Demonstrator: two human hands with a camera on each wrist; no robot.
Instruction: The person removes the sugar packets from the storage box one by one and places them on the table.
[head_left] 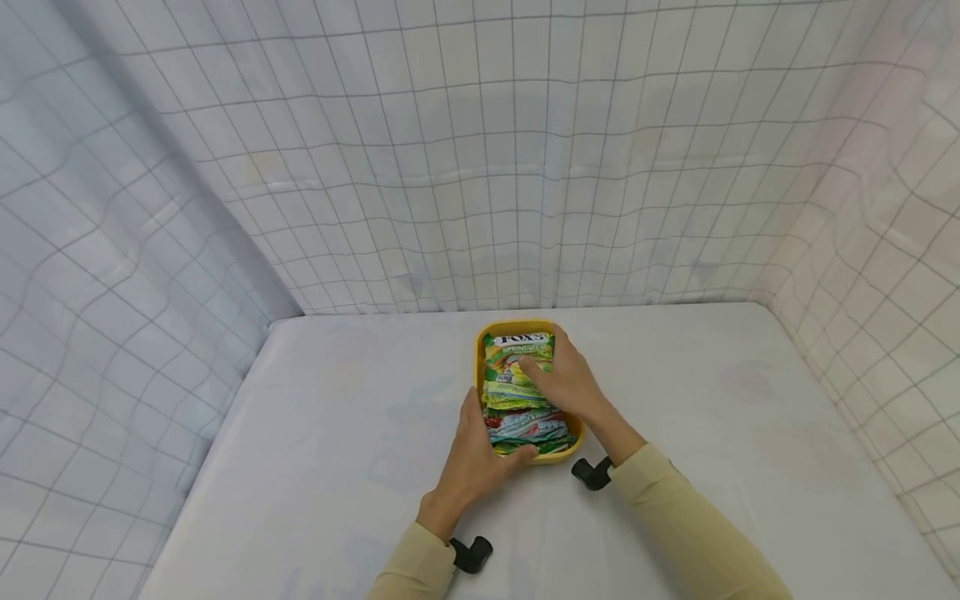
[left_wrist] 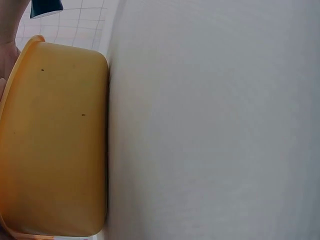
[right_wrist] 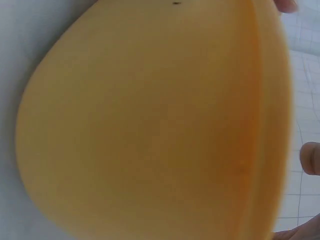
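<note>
A yellow container (head_left: 556, 457) holds green FOX'S packets (head_left: 517, 389) at its far end and blue-green packets (head_left: 525, 427) at its near end. My left hand (head_left: 468, 454) grips the container's left side, with the thumb over its near rim. On the opposite side, my right hand (head_left: 570, 379) has its thumb on the top green packet and its fingers along the right edge; some of those fingers are hidden. The left wrist view shows the container's outer wall (left_wrist: 55, 140) upright on the table, and the right wrist view shows its curved wall (right_wrist: 140, 125) close up.
The container stands on a white table (head_left: 337, 417), close to the far edge. White cloth with a dark grid (head_left: 480, 167) hangs behind the table and on both sides. Black wrist devices sit beside the left sleeve (head_left: 408, 567) and right sleeve (head_left: 693, 521).
</note>
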